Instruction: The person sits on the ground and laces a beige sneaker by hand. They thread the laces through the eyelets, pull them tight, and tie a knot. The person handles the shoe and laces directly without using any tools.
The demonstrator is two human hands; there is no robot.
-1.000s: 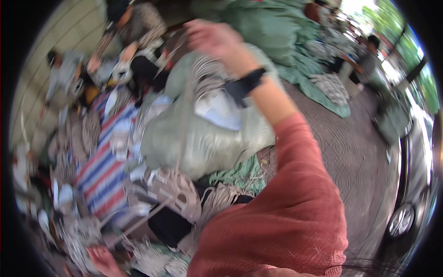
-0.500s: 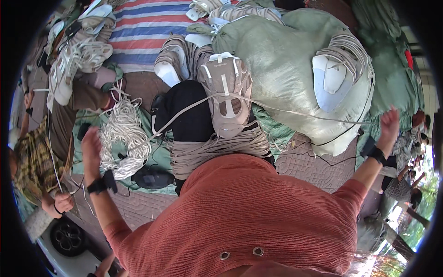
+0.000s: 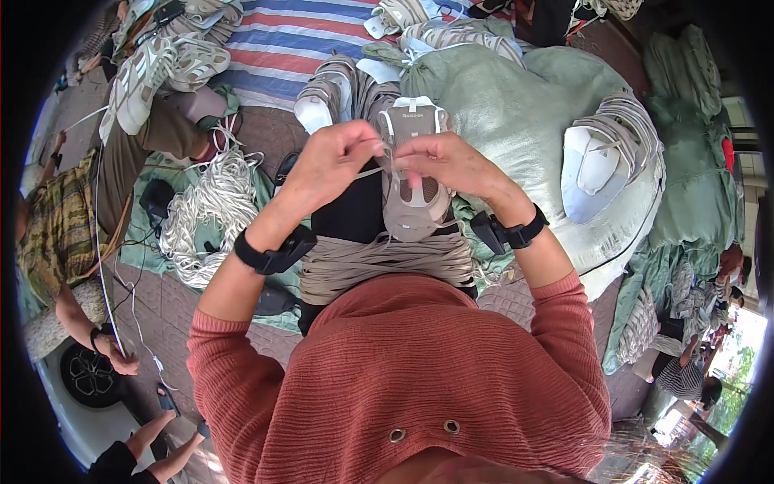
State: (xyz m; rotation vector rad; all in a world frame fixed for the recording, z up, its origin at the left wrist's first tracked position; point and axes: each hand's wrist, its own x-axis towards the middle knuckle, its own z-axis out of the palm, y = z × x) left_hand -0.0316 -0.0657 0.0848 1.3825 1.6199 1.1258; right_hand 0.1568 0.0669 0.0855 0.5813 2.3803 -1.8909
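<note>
Left hand [image 3: 322,165] and right hand [image 3: 453,165]: both pinching a pale lace [image 3: 368,173] above a beige shoe [image 3: 413,219]. White cord bundle [image 3: 187,234], shoe's nine o'clock; green sack [image 3: 500,121], two o'clock.

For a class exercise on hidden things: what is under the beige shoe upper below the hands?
Black cloth shows beside the shoe upper, and beige cords at its near end; what it covers cannot be seen.

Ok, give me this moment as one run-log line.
left hand: fingertips at pale lace; right hand: fingertips at lace; grips: unclear; shoe: beneath hands; beige lace bundle: just below shoe in frame
</note>
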